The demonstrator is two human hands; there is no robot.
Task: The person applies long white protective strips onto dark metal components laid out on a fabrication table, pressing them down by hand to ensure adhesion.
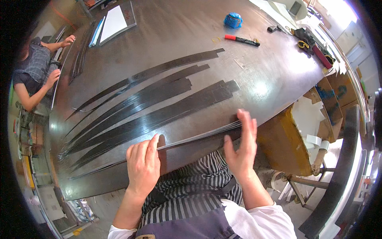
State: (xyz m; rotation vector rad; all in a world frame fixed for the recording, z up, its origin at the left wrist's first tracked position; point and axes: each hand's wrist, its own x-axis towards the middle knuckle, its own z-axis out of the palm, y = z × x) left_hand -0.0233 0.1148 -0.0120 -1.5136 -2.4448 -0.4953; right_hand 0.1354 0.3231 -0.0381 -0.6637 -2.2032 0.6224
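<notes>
A bundle of thin dark strips [199, 136] stands on edge along the table's near side. My left hand [143, 165] is closed on the middle of it, with the thumb side hidden. At its right end my right hand [243, 147] is open, fingers stretched upward and thumb apart, the palm facing the strip ends. Whether the palm touches the ends I cannot tell. Beyond the bundle lie several groups of long black strips [155, 115], fanned side by side, their right ends uneven.
The dark table [191, 40] carries a red-capped black marker [242, 40], a blue wrapped roll [233, 20], a white sheet on a board [113, 24] and scissors [303, 45]. A cardboard box [284, 139] stands by the right edge. Another person [38, 73] sits at the far left.
</notes>
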